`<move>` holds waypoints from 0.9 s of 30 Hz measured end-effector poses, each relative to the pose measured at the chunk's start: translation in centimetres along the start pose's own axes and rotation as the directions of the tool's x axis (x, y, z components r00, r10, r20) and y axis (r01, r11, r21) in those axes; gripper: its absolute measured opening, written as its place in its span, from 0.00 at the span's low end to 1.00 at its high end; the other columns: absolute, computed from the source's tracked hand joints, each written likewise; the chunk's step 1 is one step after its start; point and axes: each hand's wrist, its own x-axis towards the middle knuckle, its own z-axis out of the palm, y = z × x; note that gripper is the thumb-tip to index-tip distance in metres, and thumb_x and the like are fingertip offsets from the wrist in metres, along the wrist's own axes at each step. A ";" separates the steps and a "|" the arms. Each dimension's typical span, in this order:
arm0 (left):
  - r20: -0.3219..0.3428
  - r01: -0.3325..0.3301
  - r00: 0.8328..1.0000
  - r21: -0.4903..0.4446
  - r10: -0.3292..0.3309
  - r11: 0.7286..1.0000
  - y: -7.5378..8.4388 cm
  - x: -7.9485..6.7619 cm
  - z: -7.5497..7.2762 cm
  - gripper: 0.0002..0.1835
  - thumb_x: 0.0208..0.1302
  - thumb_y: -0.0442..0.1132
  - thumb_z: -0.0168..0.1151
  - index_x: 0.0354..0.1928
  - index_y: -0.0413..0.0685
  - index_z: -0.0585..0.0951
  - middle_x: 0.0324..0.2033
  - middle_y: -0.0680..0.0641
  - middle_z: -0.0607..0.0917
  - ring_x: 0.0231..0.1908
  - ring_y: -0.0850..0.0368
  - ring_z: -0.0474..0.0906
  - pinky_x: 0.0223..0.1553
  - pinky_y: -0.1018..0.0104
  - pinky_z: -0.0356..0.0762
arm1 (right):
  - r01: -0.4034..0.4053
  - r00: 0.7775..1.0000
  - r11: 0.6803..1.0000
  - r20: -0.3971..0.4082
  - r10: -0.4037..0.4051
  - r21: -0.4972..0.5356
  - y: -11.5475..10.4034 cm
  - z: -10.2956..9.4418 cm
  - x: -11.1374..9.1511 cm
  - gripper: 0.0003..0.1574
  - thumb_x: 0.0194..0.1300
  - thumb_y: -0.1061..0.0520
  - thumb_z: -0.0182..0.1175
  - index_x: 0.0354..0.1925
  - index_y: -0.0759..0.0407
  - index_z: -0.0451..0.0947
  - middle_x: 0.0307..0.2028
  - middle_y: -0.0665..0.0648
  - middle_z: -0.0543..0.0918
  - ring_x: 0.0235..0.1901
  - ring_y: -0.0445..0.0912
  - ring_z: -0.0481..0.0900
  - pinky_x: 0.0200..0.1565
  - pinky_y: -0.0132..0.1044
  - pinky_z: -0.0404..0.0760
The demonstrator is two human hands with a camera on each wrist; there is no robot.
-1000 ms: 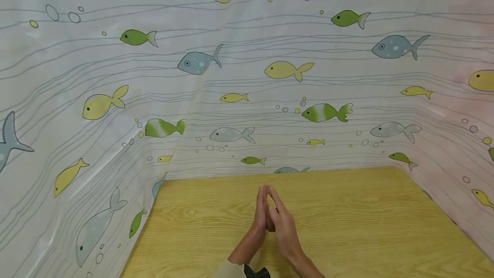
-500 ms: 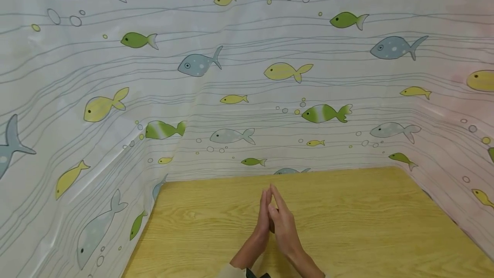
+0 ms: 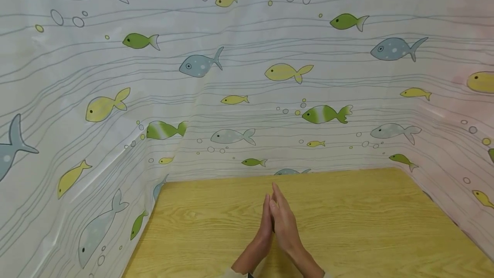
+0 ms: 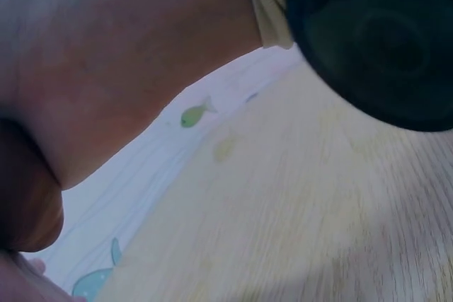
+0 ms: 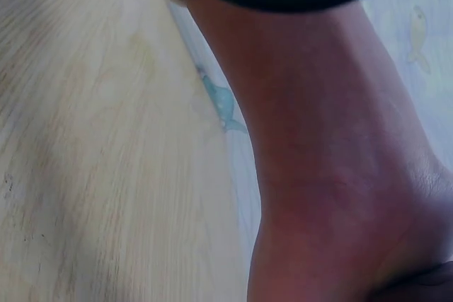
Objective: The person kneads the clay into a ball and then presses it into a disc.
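Note:
Near the middle of the table, my left hand (image 3: 264,224) and right hand (image 3: 284,222) stand palm to palm, fingers straight and pointing away from me. The right fingertips reach a little farther than the left ones. Pressed between the lower palms is a dark brown, smooth, rounded object (image 4: 32,203), mostly hidden by the hands; its kind I cannot tell. Its dark edge (image 5: 417,286) also shows at the lower right of the right wrist view. In the head view only a thin dark sliver of it appears between the palms.
A yellow wood-grain table (image 3: 208,222) lies under the hands. White sheeting (image 3: 239,115) printed with fish rises along its back and both sides. Round black wrist devices (image 4: 382,40) and light cuffs (image 4: 269,5) sit at the wrists.
The palms have slid against each other: the left hand has drawn back toward me while the right reaches slightly farther. Both shifted a little right, and less of the brown object shows.

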 end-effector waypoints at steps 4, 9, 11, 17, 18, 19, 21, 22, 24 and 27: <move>0.011 -0.005 1.000 0.005 0.005 1.000 0.1 -0.1 0.0 0.38 0.59 0.73 0.16 0.69 0.68 0.42 0.71 0.57 0.43 0.71 0.50 0.34 0.67 0.40 0.30 | -0.014 1.000 1.000 -0.007 0.013 -0.005 0.3 0.1 0.2 0.28 0.71 0.44 0.32 0.68 0.38 0.47 0.68 0.44 0.53 0.69 0.47 0.52 0.66 0.56 0.54; 0.023 0.000 1.000 0.001 0.000 1.000 0.2 -0.4 0.0 0.40 0.58 0.74 0.16 0.69 0.65 0.43 0.71 0.56 0.43 0.71 0.50 0.34 0.67 0.41 0.30 | -0.018 1.000 1.000 -0.015 0.018 -0.018 0.5 0.3 0.4 0.28 0.71 0.43 0.33 0.68 0.38 0.48 0.69 0.47 0.54 0.69 0.49 0.53 0.65 0.57 0.56; 0.026 0.006 1.000 -0.003 -0.006 1.000 0.2 -0.5 0.0 0.41 0.58 0.74 0.16 0.69 0.64 0.43 0.71 0.56 0.43 0.71 0.50 0.34 0.67 0.41 0.31 | -0.026 1.000 0.999 -0.018 0.025 -0.021 0.5 0.3 0.5 0.28 0.70 0.43 0.34 0.67 0.37 0.48 0.69 0.47 0.55 0.69 0.49 0.53 0.64 0.56 0.56; 0.070 0.016 0.997 -0.037 -0.013 0.999 -0.1 -0.4 -0.1 0.42 0.58 0.74 0.16 0.70 0.61 0.43 0.71 0.54 0.42 0.71 0.50 0.33 0.68 0.42 0.29 | -0.071 0.997 0.997 -0.023 0.070 -0.010 1.0 0.4 0.7 0.28 0.70 0.41 0.35 0.67 0.36 0.49 0.68 0.48 0.56 0.68 0.49 0.54 0.64 0.57 0.56; 0.077 0.017 0.997 -0.047 -0.013 0.999 -0.2 -0.4 -0.1 0.42 0.58 0.74 0.16 0.70 0.61 0.44 0.71 0.54 0.42 0.71 0.49 0.33 0.68 0.42 0.29 | -0.078 0.997 0.997 -0.026 0.077 -0.007 1.1 0.3 0.7 0.28 0.69 0.40 0.35 0.67 0.36 0.50 0.68 0.48 0.56 0.68 0.50 0.55 0.64 0.57 0.57; 0.081 0.020 0.997 -0.057 -0.015 0.998 -0.3 -0.4 -0.1 0.41 0.58 0.74 0.17 0.70 0.61 0.44 0.71 0.54 0.42 0.71 0.49 0.33 0.68 0.42 0.30 | -0.078 0.997 0.997 -0.028 0.078 -0.012 1.2 0.3 0.7 0.29 0.70 0.40 0.34 0.67 0.36 0.49 0.68 0.50 0.56 0.68 0.50 0.55 0.64 0.58 0.57; 0.083 0.023 0.996 -0.068 -0.018 0.997 -0.4 -0.5 -0.1 0.40 0.59 0.72 0.17 0.70 0.62 0.46 0.71 0.54 0.43 0.71 0.49 0.34 0.68 0.43 0.31 | -0.078 0.996 0.997 -0.040 0.077 -0.012 1.4 0.3 0.7 0.29 0.69 0.39 0.34 0.67 0.37 0.50 0.68 0.51 0.57 0.67 0.51 0.57 0.63 0.58 0.58; 0.086 0.021 0.996 -0.070 -0.015 0.997 -0.5 -0.4 -0.1 0.39 0.60 0.72 0.16 0.69 0.62 0.46 0.71 0.54 0.43 0.71 0.49 0.34 0.68 0.43 0.31 | -0.076 0.996 0.997 -0.046 0.075 -0.015 1.5 0.3 0.8 0.29 0.69 0.39 0.34 0.67 0.37 0.49 0.68 0.52 0.57 0.67 0.52 0.57 0.63 0.58 0.59; 0.090 0.020 0.996 -0.069 -0.014 0.997 -0.7 -0.5 -0.1 0.38 0.61 0.71 0.16 0.69 0.64 0.48 0.71 0.55 0.44 0.71 0.50 0.35 0.69 0.43 0.33 | -0.069 0.996 0.998 -0.055 0.068 -0.016 1.7 0.2 0.8 0.29 0.70 0.41 0.34 0.67 0.39 0.49 0.68 0.52 0.57 0.67 0.53 0.58 0.63 0.58 0.59; 0.098 0.010 0.995 -0.052 -0.005 0.999 -0.9 -0.5 0.0 0.37 0.61 0.70 0.14 0.69 0.65 0.49 0.71 0.56 0.44 0.71 0.50 0.36 0.68 0.43 0.33 | -0.069 0.996 0.998 -0.064 0.068 -0.006 2.1 0.0 0.9 0.29 0.70 0.42 0.35 0.67 0.38 0.49 0.67 0.53 0.59 0.65 0.53 0.61 0.62 0.57 0.61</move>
